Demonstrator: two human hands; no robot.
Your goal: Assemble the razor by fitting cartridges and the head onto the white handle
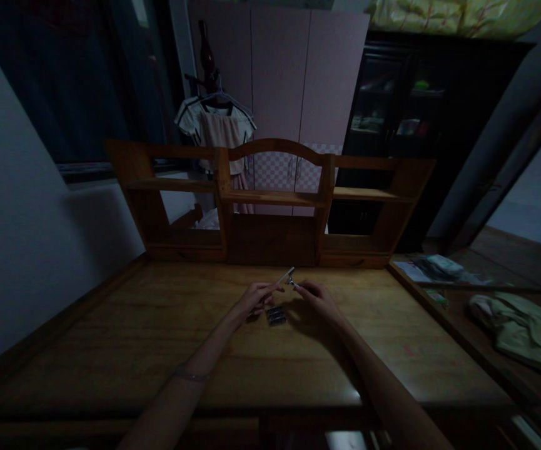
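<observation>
My left hand (pixel 257 300) is closed on a slim silver rod (pixel 287 274) that slants up and to the right from the fingers. Opposite it, my right hand (pixel 314 294) pinches a small shiny silver piece with a wider end (pixel 291 281), close to the rod; whether the two touch is hard to tell. The dim light hides what kind of things they are. Below the hands, a small dark pack (pixel 276 315) with several ridged segments lies flat on the wooden desk (pixel 195 356).
A wooden shelf unit (pixel 274 199) stands along the desk's back edge. A raised rim (pixel 443 325) borders the right side; beyond it lie a pale green cloth (pixel 528 328) and a plastic bag (pixel 443 264). A white wall (pixel 40 250) closes off the left.
</observation>
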